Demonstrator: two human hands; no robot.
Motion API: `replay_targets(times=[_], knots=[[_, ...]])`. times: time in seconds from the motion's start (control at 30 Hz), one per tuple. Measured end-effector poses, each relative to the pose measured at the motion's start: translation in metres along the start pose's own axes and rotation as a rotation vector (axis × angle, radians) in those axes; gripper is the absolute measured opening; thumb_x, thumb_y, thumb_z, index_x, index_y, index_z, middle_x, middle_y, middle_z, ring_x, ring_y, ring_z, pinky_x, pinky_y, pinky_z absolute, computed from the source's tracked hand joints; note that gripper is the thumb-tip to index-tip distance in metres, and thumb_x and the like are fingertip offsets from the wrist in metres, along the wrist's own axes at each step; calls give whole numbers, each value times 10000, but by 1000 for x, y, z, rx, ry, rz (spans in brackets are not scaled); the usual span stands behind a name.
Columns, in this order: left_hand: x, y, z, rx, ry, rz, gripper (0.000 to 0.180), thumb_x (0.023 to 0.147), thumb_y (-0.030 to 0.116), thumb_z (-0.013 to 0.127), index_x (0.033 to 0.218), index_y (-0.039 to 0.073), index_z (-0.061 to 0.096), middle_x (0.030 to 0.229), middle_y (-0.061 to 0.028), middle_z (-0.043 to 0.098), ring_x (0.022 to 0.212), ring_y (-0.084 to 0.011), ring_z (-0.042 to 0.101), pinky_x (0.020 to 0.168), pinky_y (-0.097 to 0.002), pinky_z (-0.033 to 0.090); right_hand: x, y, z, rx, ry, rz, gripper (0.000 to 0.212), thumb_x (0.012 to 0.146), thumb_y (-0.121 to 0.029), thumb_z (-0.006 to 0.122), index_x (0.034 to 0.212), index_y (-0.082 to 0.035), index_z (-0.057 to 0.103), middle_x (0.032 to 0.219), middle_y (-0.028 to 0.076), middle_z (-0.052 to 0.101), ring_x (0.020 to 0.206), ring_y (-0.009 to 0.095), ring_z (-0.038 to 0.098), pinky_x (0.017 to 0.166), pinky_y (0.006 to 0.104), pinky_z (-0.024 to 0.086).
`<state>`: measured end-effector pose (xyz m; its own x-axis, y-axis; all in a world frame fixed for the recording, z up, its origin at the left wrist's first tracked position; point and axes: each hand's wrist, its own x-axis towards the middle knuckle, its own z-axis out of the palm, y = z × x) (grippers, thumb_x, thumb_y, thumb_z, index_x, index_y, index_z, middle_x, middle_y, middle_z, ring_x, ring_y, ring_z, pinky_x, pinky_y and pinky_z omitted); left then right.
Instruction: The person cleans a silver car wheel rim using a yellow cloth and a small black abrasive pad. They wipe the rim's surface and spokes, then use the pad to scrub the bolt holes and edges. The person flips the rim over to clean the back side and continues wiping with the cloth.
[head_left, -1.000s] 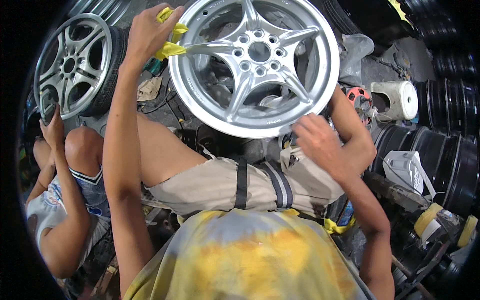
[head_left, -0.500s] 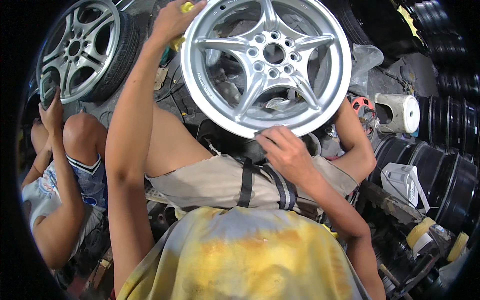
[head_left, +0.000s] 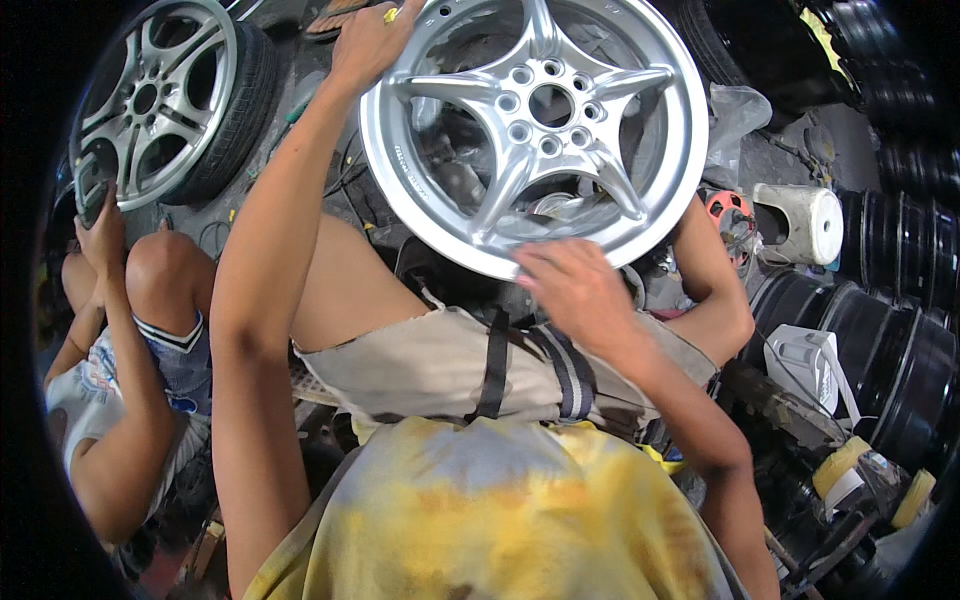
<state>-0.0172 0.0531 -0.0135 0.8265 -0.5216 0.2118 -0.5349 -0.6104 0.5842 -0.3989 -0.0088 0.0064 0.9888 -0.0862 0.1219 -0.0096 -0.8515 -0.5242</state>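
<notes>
A silver alloy wheel rim [head_left: 385,165] with pointed spokes and a ring of bolt holes faces up over my knees. My left hand [head_left: 375,45] grips its upper left edge, the fingertips cut off by the frame's top. Something small and yellow shows at those fingers. At the rim's near edge, my right hand [head_left: 585,295] has its fingers bent against the metal, smeared by motion. Whatever lies under its fingertips is too blurred to make out.
On the left a co-worker's hand [head_left: 100,235] holds a dark object by another wheel with a tyre [head_left: 245,120]. To the right are a white stool [head_left: 815,225], an orange-red reel [head_left: 730,215], a white box-shaped item [head_left: 805,365] and stacked black wheels [head_left: 870,345].
My left hand has shifted right and up along the rim. My right hand moved slightly; a thin dark piece seen under its fingertips earlier is now hard to see. The rim moved slightly right.
</notes>
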Motion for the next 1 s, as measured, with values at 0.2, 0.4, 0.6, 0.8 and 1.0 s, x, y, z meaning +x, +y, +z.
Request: replay_targets(times=[0.2, 0.4, 0.6, 0.8, 1.0], knots=[[7, -13, 8, 41, 35, 155, 659, 1013, 537, 482, 939, -83, 696, 943, -339, 681, 977, -489, 652, 893, -527, 485, -15, 27, -17, -161, -28, 19, 173, 951, -181, 637, 1015, -51, 733, 1091, 91, 709, 1054, 237, 646, 1014, 459, 438], [12, -20, 15, 114, -2, 199, 678, 1030, 531, 453, 930, -93, 700, 925, -327, 691, 931, -492, 660, 901, -519, 488, -2, 33, -11, -277, -127, -5, 199, 961, -189, 615, 1037, -50, 737, 1060, 79, 714, 1018, 231, 652, 936, 436, 445], [8, -8, 11, 25, 28, 77, 685, 1014, 556, 472, 1003, -85, 714, 988, -346, 689, 1011, -488, 660, 960, -502, 479, 16, 14, 17, -139, -72, 7, 193, 952, -201, 638, 1011, -52, 745, 977, 93, 703, 981, 242, 662, 908, 424, 445], [0, -1, 7, -35, 7, 47, 673, 1009, 549, 488, 981, -82, 720, 971, -346, 689, 1014, -487, 663, 950, -501, 483, -14, 43, -26, -332, -105, 55, 212, 962, -218, 635, 1071, -68, 737, 1024, 56, 687, 999, 217, 647, 906, 444, 420], [10, -2, 13, -75, -28, 127, 645, 1019, 502, 500, 918, -101, 707, 924, -341, 687, 964, -484, 670, 906, -503, 489, 10, -3, 16, -127, -51, 49, 211, 958, -197, 642, 1083, -48, 726, 1052, 75, 692, 984, 234, 641, 903, 434, 412]])
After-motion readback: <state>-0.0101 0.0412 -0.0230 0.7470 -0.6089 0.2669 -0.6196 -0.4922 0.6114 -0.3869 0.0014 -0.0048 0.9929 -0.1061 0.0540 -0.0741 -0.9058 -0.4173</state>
